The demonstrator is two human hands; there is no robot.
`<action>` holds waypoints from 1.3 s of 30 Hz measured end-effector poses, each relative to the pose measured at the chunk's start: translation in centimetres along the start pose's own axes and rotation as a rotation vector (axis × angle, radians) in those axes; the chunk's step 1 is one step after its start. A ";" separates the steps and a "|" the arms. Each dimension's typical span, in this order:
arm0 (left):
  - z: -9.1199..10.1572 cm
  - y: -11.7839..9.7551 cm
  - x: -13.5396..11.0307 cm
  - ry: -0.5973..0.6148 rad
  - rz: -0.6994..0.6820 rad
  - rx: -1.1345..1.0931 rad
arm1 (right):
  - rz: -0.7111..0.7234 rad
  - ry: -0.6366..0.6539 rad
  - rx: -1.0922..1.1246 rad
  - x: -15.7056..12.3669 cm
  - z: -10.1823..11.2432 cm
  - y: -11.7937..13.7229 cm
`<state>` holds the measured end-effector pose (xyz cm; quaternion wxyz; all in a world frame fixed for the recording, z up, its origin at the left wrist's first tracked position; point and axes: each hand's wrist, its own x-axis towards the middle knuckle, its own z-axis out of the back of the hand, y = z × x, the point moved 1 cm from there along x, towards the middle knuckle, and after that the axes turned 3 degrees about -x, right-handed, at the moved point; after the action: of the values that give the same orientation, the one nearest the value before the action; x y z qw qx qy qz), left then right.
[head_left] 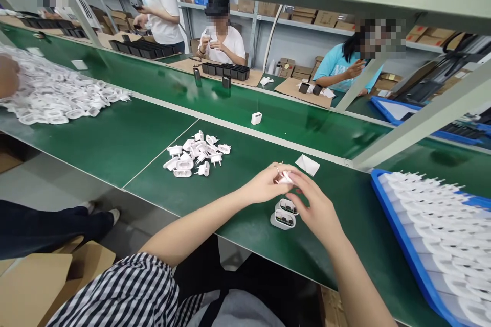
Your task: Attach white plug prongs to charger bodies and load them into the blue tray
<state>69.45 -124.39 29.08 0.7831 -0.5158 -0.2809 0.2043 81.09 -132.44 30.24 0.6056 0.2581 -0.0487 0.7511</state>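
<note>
My left hand (268,183) and my right hand (315,207) meet over the green bench, fingers closed on a small white plug piece (285,179). The fingers cover much of it. Just below them stand two white oval charger housings, one nearer (283,220) and one behind it (287,207), open at the top with circuit parts showing inside. To the left of my hands lies a loose pile of white two-pin plug caps (197,153).
On the right a blue tray (399,245) holds rows of white plugs. A white paper piece (307,165) lies beyond my hands. One white housing (257,118) sits on the green belt (307,130). A large white heap (69,94) is at left. Co-workers sit opposite.
</note>
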 end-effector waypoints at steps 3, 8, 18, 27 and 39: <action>-0.7 -0.8 -0.4 -0.030 -0.012 0.212 | -0.022 -0.082 -0.185 -0.6 1.0 0.4; -1.6 -2.3 -1.6 -0.085 -0.057 0.596 | -0.072 -0.036 -0.260 -1.7 1.3 1.0; -3.2 -1.2 -2.0 -0.053 0.111 0.638 | -0.324 0.392 0.364 -2.8 0.0 0.1; -1.7 1.1 -2.0 0.221 0.310 0.360 | -0.620 0.053 0.596 -3.6 -1.1 -2.2; -3.2 2.7 -1.8 0.118 0.267 0.201 | -0.655 -0.037 0.783 -4.5 -3.7 -2.9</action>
<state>70.13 -126.66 25.19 0.8117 -0.4789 -0.1414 0.3030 83.14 -134.24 24.32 0.6662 0.4804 0.3090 0.4794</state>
